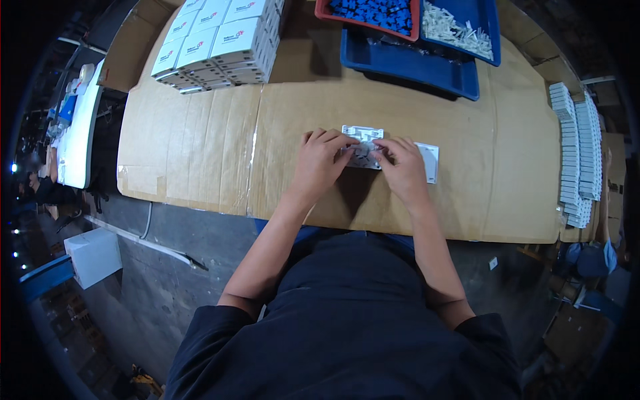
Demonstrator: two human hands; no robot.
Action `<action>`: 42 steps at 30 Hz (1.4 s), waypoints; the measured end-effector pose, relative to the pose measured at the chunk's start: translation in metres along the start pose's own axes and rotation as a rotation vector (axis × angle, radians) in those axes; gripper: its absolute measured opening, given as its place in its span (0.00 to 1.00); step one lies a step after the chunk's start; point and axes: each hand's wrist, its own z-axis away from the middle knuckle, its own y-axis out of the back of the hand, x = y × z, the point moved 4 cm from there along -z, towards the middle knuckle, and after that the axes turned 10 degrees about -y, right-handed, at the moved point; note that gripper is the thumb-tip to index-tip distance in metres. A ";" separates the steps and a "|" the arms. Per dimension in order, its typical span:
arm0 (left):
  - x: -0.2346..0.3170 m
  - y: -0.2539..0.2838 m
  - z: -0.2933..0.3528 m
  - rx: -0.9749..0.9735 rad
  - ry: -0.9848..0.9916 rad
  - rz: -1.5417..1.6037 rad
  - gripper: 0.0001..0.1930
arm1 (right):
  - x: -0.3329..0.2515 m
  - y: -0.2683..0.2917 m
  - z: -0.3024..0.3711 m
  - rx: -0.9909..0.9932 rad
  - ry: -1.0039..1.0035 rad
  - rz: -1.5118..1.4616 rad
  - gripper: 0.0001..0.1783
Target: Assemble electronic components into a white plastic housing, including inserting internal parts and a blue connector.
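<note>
Tabletop (200,133), fingers (341,141) curled inward, white housing (362,133)

Housing (363,136): over surface (193,143), between left fingers (331,138) and right fingers (398,147) | panel (432,164): right of housing | boxes (215,45): stacked, back left | front tray (412,67): beyond housing | rear trays (365,29): behind it, parts (373,13) inside | stacked pieces (571,153): along right edge

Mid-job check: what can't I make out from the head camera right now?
All in the head view:
White part: middle partly covered by the left hand and right hand.
White plate: left side hidden behind the right hand.
Red tray: far end cut off by the top edge.
White pieces: too small and heaped to tell apart.
</note>
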 end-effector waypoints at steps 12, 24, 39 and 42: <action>-0.001 -0.004 0.009 0.052 -0.036 -0.004 0.09 | -0.005 -0.006 0.004 0.014 0.007 0.037 0.08; 0.000 -0.012 0.011 0.052 -0.050 -0.058 0.10 | -0.007 -0.003 0.003 0.062 0.073 0.121 0.06; 0.002 -0.005 0.017 0.080 -0.049 0.030 0.12 | -0.012 -0.006 -0.002 0.016 -0.003 0.217 0.06; 0.002 -0.008 0.019 0.056 -0.085 0.032 0.15 | -0.004 -0.009 0.003 0.024 -0.027 0.189 0.06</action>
